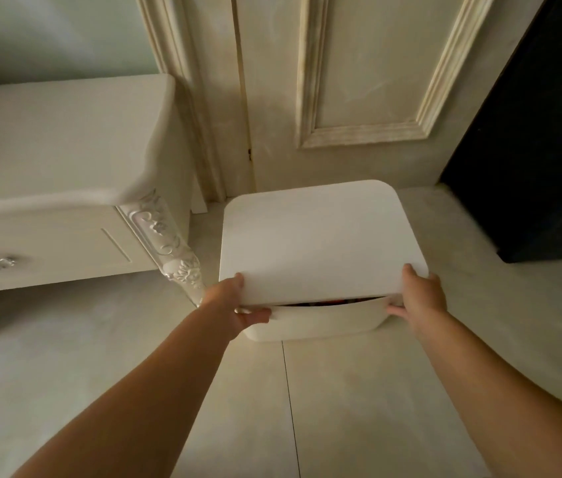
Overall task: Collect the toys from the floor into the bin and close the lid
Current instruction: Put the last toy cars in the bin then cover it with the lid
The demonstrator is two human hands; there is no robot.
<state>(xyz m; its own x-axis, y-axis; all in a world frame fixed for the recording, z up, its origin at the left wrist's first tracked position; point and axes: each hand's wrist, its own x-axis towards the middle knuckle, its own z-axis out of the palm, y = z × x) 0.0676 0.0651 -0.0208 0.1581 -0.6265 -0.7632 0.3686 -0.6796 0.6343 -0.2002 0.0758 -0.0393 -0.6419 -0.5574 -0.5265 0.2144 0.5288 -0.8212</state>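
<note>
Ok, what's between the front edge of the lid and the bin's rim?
In the head view, a narrow gap separates the lid from the bin; something red and dark shows through it. Left hand and right hand grip the lid's corners.

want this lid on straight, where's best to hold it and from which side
Probably the near edge of the lid, one hand at each front corner, coming from the person's side. It is a wide flat panel, and that edge stands off the bin, leaving a gap for fingers. The left hand and right hand hold it so, thumbs on top.
</note>
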